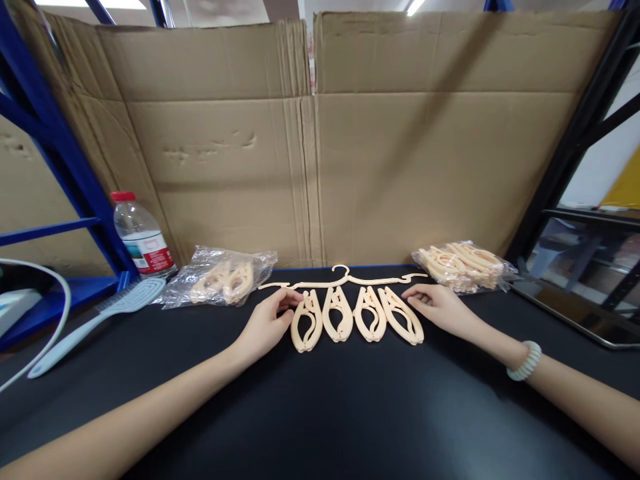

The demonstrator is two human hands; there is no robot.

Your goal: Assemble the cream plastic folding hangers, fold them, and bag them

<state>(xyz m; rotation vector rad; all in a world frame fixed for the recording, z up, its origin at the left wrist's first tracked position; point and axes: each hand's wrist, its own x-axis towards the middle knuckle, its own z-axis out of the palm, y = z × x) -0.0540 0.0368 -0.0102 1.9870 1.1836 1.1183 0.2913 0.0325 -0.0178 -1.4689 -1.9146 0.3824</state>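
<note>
Several cream folding hangers lie folded in a row on the black table. Behind them an unfolded cream hanger (373,283) is spread out, its hook pointing away from me. My left hand (266,321) rests beside the leftmost folded hanger (300,340), fingertips at its edge and thumb apart from the fingers. On the other side, my right hand (443,308) has its fingers stretched towards the top of the rightmost folded hanger (417,330). Neither hand grips anything; whether the fingertips touch the hangers, I cannot tell.
A clear bag of folded hangers (235,280) lies at left, another bag (463,265) at right. Farther left are a light-blue hairbrush (135,297), a red-capped bottle (150,250) and a white cable (65,313). Cardboard (225,147) stands behind; a dark tray (575,307) sits right.
</note>
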